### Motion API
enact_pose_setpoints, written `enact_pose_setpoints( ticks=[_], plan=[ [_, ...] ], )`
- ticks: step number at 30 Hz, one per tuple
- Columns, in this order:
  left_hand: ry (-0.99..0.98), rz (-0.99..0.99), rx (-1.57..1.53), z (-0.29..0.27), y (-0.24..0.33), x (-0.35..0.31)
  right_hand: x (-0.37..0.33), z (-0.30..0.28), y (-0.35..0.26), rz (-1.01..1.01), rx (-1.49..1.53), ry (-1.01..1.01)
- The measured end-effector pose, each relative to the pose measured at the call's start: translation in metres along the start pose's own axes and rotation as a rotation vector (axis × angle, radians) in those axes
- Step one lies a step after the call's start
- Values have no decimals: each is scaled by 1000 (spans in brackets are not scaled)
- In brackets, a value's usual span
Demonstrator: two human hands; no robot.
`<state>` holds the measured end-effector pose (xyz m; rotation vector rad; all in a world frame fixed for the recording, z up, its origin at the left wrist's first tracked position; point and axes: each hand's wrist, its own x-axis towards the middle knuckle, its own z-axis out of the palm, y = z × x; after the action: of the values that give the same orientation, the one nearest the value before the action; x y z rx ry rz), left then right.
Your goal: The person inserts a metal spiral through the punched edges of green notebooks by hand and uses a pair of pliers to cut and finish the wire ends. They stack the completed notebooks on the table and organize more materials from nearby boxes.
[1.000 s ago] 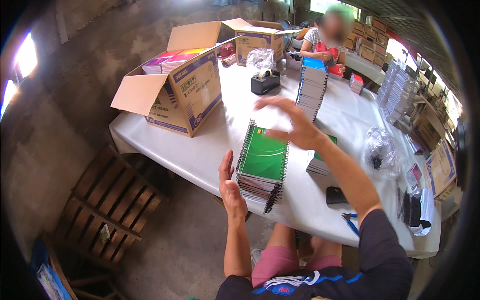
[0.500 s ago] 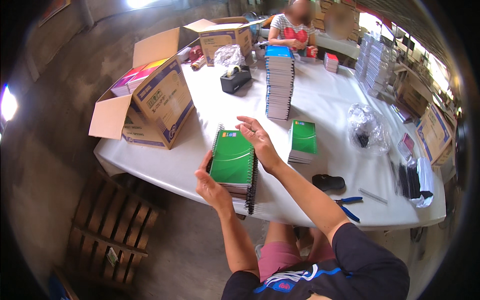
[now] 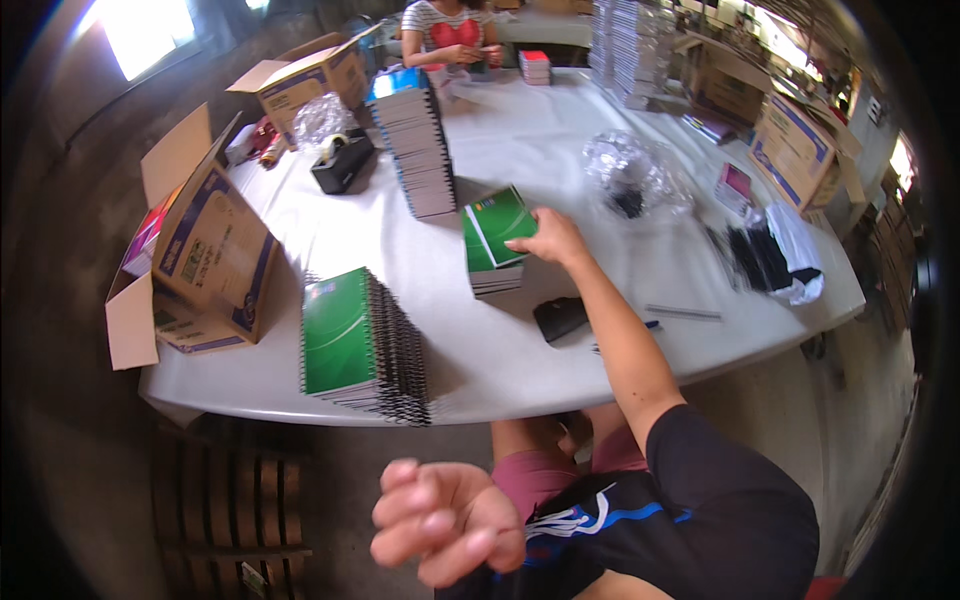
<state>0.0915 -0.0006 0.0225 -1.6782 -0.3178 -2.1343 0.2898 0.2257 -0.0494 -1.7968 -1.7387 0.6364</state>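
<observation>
A green-covered notebook [image 3: 500,222] sits turned on the short stack of green notebooks [image 3: 492,277] at the middle of the table. My right hand [image 3: 553,240] holds it by its right edge, with the thumb on the cover and the other fingers out of sight beneath. My left hand [image 3: 445,520] is raised near my body, below the table's front edge. Its fingers are loosely curled and apart, with nothing in them. A pile of spiral-bound green notebooks [image 3: 340,335] stands near the front edge, dark coils at its right side.
A tall stack of notebooks [image 3: 418,150] rises behind the short stack. Around it are a tape dispenser [image 3: 343,162], an open carton [image 3: 215,260], crumpled plastic wrap [image 3: 635,175] and a black pouch [image 3: 562,318]. Black coils [image 3: 755,258] lie at the right. Across the table sits another person [image 3: 450,40].
Both hands have left the spiral-bound pile. My right hand has moved to the short stack and taken hold of a green notebook; my left has drawn back toward my body. The view has shifted.
</observation>
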Motion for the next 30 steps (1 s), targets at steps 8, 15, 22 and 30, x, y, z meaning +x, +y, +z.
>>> enact_pose_setpoints(
  ticks=[8, 15, 22, 30],
  plan=[
    [-772, -457, 406, 53, 8, -67, -143, -11, -5, -468, -155, -120],
    [-980, -521, 649, 46, -3, -161, -156, -55, 75, -583, 217, -136],
    [-862, -562, 733, 67, -5, -168, -153, -90, 187, -117, -324, 189],
    [-893, -587, 798, 71, -9, -163, -202, -24, 104, -411, -431, 73]
  ],
)
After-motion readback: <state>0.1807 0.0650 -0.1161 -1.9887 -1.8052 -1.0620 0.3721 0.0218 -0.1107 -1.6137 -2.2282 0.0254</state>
